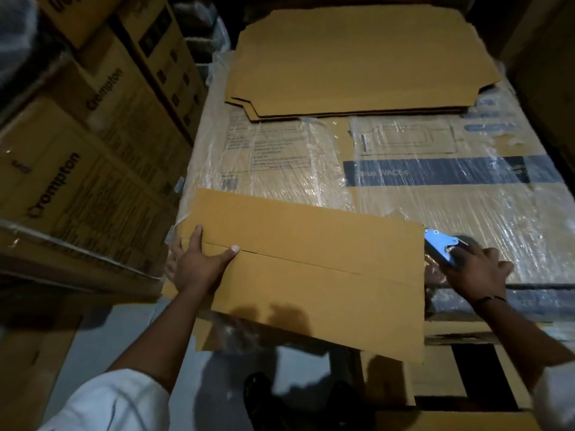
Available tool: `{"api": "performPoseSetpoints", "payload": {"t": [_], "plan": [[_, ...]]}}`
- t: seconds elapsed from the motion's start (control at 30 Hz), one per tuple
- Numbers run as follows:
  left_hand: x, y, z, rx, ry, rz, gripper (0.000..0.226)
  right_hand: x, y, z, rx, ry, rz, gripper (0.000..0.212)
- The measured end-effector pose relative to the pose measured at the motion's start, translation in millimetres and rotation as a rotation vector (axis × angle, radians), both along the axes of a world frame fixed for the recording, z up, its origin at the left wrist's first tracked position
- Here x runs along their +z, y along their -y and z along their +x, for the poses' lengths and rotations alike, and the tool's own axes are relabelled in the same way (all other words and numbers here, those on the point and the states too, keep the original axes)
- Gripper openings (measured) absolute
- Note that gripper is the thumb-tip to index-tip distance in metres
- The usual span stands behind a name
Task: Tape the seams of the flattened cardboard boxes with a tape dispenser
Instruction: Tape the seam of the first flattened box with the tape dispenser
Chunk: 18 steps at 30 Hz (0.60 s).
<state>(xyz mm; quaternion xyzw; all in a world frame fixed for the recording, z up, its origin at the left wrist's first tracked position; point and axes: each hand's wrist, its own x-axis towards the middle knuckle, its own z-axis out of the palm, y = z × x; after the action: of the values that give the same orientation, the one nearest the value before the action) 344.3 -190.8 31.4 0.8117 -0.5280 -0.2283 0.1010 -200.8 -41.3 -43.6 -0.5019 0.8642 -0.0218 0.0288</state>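
A flattened brown cardboard box (311,275) lies in front of me on a plastic-wrapped stack, its near part hanging over the edge. A seam (295,259) runs across it from left to right. My left hand (199,262) rests flat on the box's left end, fingers spread, thumb along the seam. My right hand (479,269) grips a blue tape dispenser (441,244) just past the box's right edge, at the seam's right end. The dispenser is blurred.
A pile of flattened brown boxes (357,63) lies at the far side of the wrapped stack (435,188). Printed cartons (77,157) are stacked high on the left. More cardboard (451,381) and grey floor (124,337) lie below.
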Motion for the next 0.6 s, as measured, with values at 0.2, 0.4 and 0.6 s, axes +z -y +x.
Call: {"api": "performPoseSetpoints", "payload": {"t": [0.2, 0.4, 0.6], "plan": [[5, -4, -4, 0.017, 0.001, -0.046, 0.115, 115, 4, -9, 0.294, -0.223, -0.155, 0.025], [7, -6, -4, 0.009, 0.007, -0.070, 0.112, 202, 32, 67, 0.860, -0.246, -0.139, 0.028], [7, -3, -2, 0.022, 0.029, -0.049, 0.116, 198, 84, 192, 1.624, -0.340, 0.038, 0.011]]}}
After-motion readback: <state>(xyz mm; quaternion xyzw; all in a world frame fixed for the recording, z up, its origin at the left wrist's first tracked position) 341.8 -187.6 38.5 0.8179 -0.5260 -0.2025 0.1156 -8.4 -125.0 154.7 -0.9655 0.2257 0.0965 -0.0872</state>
